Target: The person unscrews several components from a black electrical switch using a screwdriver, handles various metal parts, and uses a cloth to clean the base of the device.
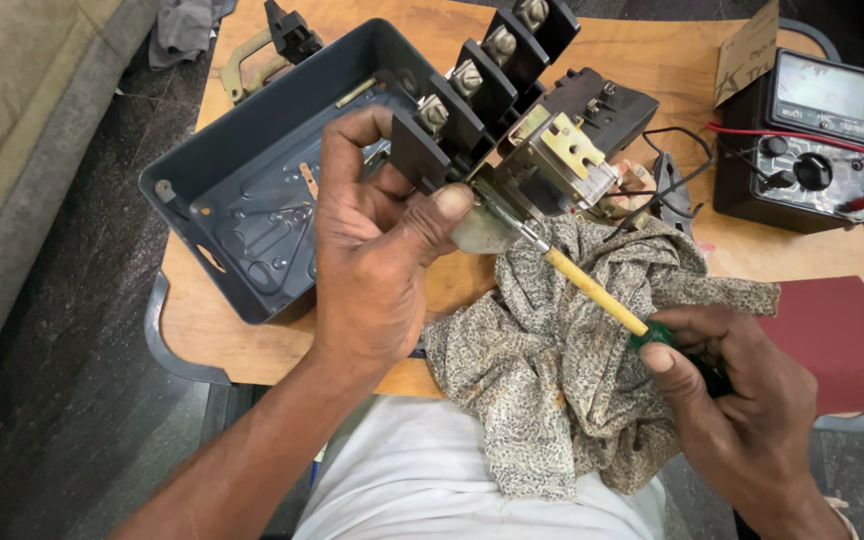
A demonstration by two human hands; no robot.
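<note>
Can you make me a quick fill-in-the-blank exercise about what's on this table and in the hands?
1. The right hand holds a screwdriver with a ____ shaft.
2. The left hand grips the black electrical switch assembly above a patterned ____.
3. The empty grey metal box lies on the ____ table.

Missing words: yellow; cloth; wooden

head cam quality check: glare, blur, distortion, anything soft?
Head view: even, soft light, faint shadows. Mild glare on the meter face. Left hand, switch block and screwdriver sharp; right hand slightly soft. Wide-angle bowing at the table edges.
</note>
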